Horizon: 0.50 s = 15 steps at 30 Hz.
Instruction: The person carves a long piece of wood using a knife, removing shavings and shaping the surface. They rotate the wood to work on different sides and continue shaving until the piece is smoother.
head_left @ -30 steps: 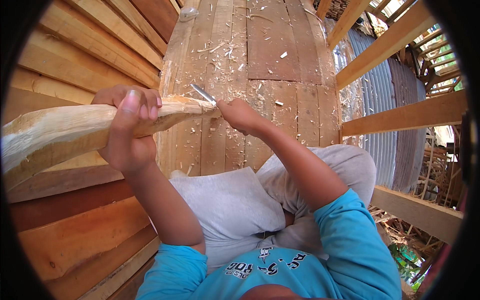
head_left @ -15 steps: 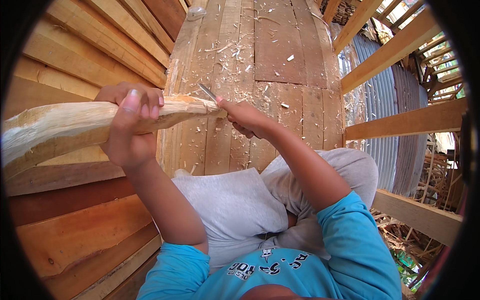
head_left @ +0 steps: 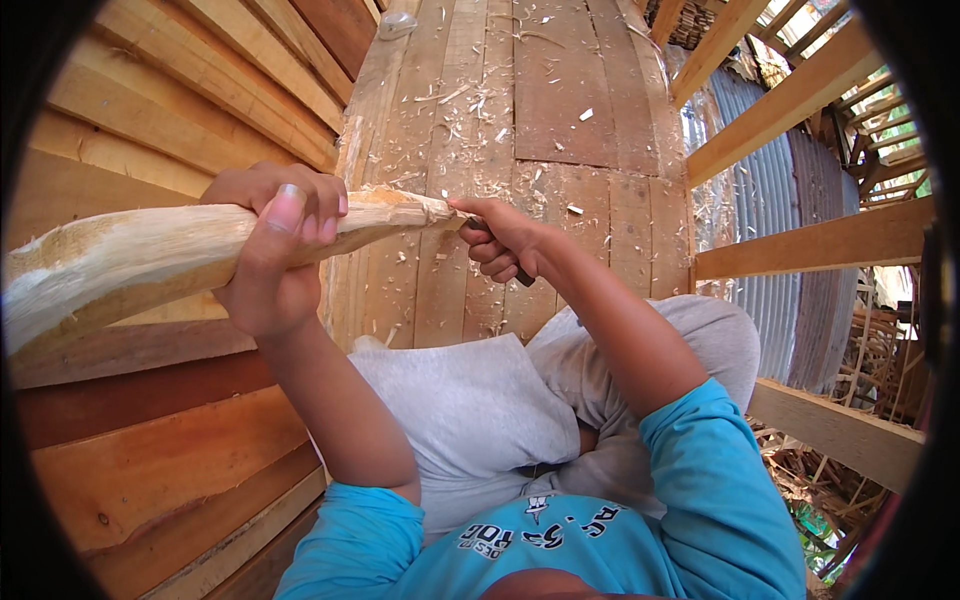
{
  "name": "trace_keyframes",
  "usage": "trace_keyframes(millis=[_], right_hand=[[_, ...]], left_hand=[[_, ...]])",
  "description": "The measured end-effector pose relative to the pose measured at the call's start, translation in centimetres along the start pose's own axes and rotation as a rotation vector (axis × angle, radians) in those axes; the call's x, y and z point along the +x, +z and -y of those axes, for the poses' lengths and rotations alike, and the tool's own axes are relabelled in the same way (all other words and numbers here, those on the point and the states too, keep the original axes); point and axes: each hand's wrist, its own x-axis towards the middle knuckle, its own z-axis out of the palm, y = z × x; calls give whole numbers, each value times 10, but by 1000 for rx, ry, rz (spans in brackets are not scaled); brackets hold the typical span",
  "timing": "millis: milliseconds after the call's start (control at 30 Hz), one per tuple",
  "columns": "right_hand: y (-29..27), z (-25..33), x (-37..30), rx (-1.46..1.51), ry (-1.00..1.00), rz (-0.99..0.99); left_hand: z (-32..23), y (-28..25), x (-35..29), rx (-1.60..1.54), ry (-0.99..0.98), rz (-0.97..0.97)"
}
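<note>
A long, pale, peeled piece of wood (head_left: 130,250) stretches from the left rim to the middle of the view, its narrow end rough and chipped. My left hand (head_left: 275,240) wraps round it from below, thumb along the near side and fingers over the top. At the narrow end, my right hand (head_left: 505,240) is closed round a knife (head_left: 525,277), its dark handle end poking out below the fist. The right thumb or forefinger reaches to the wood's tip. The knife's blade is hidden from sight here.
Wood shavings (head_left: 460,95) litter the plank floor (head_left: 560,110). A board wall (head_left: 130,490) runs along the left. On the right are wooden rails (head_left: 815,240) with corrugated metal sheets (head_left: 765,130) beyond. My crossed legs (head_left: 690,330) lie below. A clear plastic item (head_left: 397,25) sits far off.
My right hand has moved slightly right and turned, so the blade seen earlier above the wood is now out of sight. My left hand has shifted a little right.
</note>
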Motion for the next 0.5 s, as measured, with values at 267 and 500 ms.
trace_keyframes(millis=[267,500], right_hand=[[-8,31,-32,-308,-363,-542],[-34,24,-15,-673,-577,-942]], left_hand=[[-6,-31,-5,-20,-52,20],[-21,-22,-8,34,-84,-189]])
